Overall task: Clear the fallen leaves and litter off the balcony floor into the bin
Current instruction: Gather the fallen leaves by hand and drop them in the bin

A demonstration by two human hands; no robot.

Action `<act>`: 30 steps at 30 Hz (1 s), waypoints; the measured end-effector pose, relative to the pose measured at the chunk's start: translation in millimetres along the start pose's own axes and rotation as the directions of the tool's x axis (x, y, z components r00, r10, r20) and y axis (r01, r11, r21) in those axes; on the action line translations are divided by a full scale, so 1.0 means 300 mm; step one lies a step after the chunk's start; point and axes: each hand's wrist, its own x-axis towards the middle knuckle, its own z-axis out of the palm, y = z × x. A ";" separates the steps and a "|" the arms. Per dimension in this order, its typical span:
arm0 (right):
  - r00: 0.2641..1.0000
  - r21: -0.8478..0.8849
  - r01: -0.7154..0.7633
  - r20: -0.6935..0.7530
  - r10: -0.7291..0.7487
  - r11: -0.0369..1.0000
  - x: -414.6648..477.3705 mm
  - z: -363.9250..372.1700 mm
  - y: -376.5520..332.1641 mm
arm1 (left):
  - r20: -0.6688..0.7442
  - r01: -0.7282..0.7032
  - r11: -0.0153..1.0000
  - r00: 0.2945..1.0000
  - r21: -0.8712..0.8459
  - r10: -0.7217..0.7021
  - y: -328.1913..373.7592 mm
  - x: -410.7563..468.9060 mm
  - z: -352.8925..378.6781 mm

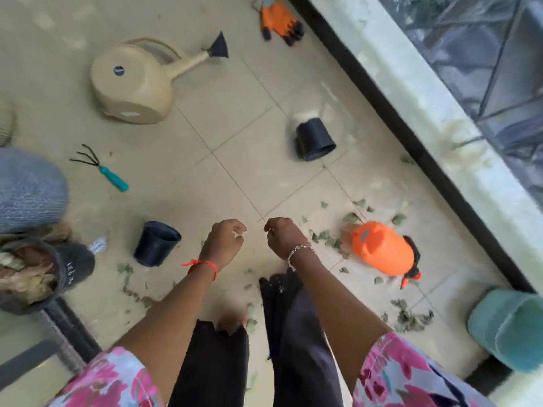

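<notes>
Leaves (408, 318) lie on floor below curled fingers (239, 230).

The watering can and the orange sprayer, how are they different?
The watering can is beige and big; the orange sprayer is bright orange and looks smaller. The watering can has a long spout with a black tip; the sprayer has a black and orange nozzle head. Leaves are scattered around the sprayer, while the floor around the watering can is mostly bare. Both lie tipped on their sides on the tiles.
</notes>
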 end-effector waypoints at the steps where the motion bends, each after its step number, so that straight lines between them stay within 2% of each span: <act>1: 0.999 -0.025 0.033 0.016 -0.032 0.999 0.025 -0.038 -0.006 | -0.023 0.011 1.000 1.000 -0.011 -0.011 0.026 0.020 -0.005; 6: 0.990 -0.126 0.129 0.073 -0.121 0.984 0.105 -0.229 -0.035 | -0.070 0.040 0.997 0.997 -0.060 -0.044 0.164 0.120 -0.041; 12: 0.984 -0.189 0.176 0.006 -0.178 0.966 0.219 -0.395 -0.095 | -0.154 -0.037 0.994 0.988 -0.099 0.022 0.299 0.242 -0.123; 16: 0.958 -0.265 0.282 0.021 -0.287 0.922 0.278 -0.435 -0.196 | -0.255 0.000 0.987 0.966 -0.162 -0.042 0.306 0.282 -0.201; 20: 0.918 -0.307 0.392 0.066 -0.391 0.867 0.315 -0.467 -0.377 | -0.277 0.048 0.978 0.955 -0.201 -0.103 0.239 0.263 -0.327; 22: 0.885 -0.351 0.461 0.107 -0.454 0.815 0.318 -0.491 -0.489 | -0.291 0.048 0.978 0.951 -0.203 -0.108 0.208 0.236 -0.427; 25: 0.805 -0.440 0.583 0.200 -0.559 0.683 0.277 -0.541 -0.733 | -0.376 0.055 0.981 0.919 -0.185 -0.122 0.186 0.129 -0.647; 30: 0.612 -0.484 0.757 0.290 -0.735 0.439 0.110 -0.636 -1.108 | -0.517 0.050 0.983 0.845 -0.177 -0.136 0.230 -0.108 -0.985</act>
